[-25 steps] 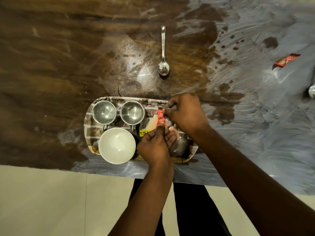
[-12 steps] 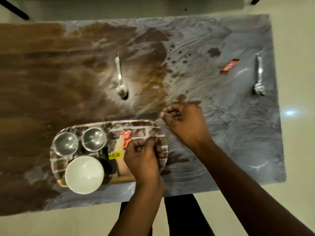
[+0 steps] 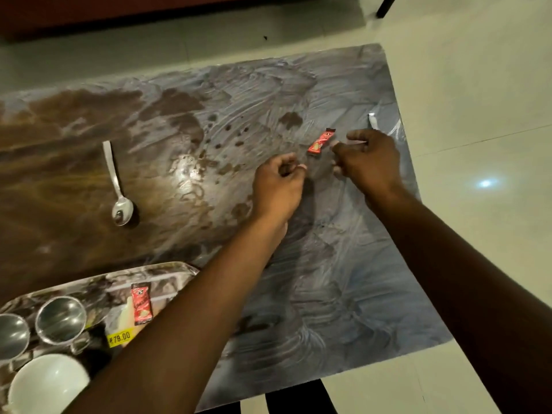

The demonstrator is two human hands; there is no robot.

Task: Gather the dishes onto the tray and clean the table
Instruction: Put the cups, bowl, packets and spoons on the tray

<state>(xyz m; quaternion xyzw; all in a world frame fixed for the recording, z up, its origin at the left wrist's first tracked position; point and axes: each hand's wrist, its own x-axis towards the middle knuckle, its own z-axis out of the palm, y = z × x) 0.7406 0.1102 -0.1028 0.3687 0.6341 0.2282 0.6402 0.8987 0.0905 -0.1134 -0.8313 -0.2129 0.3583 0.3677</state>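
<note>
Over a smeared counter (image 3: 328,279), the left hand (image 3: 279,186), fingers curled, and right hand (image 3: 370,158), fingers bent, flank a red sachet (image 3: 321,141). Spoon (image 3: 118,186) lies left; tray (image 3: 167,265) holds cups (image 3: 61,319), bowl (image 3: 47,383), second sachet (image 3: 141,303)

The floor (image 3: 478,70) is pale, shiny tiles. A bright spot of light (image 3: 484,183) shines on it at the right. A thin black leg (image 3: 388,6) stands at the top right. A tiny dark speck (image 3: 265,37) lies on the tiles farther left.
</note>
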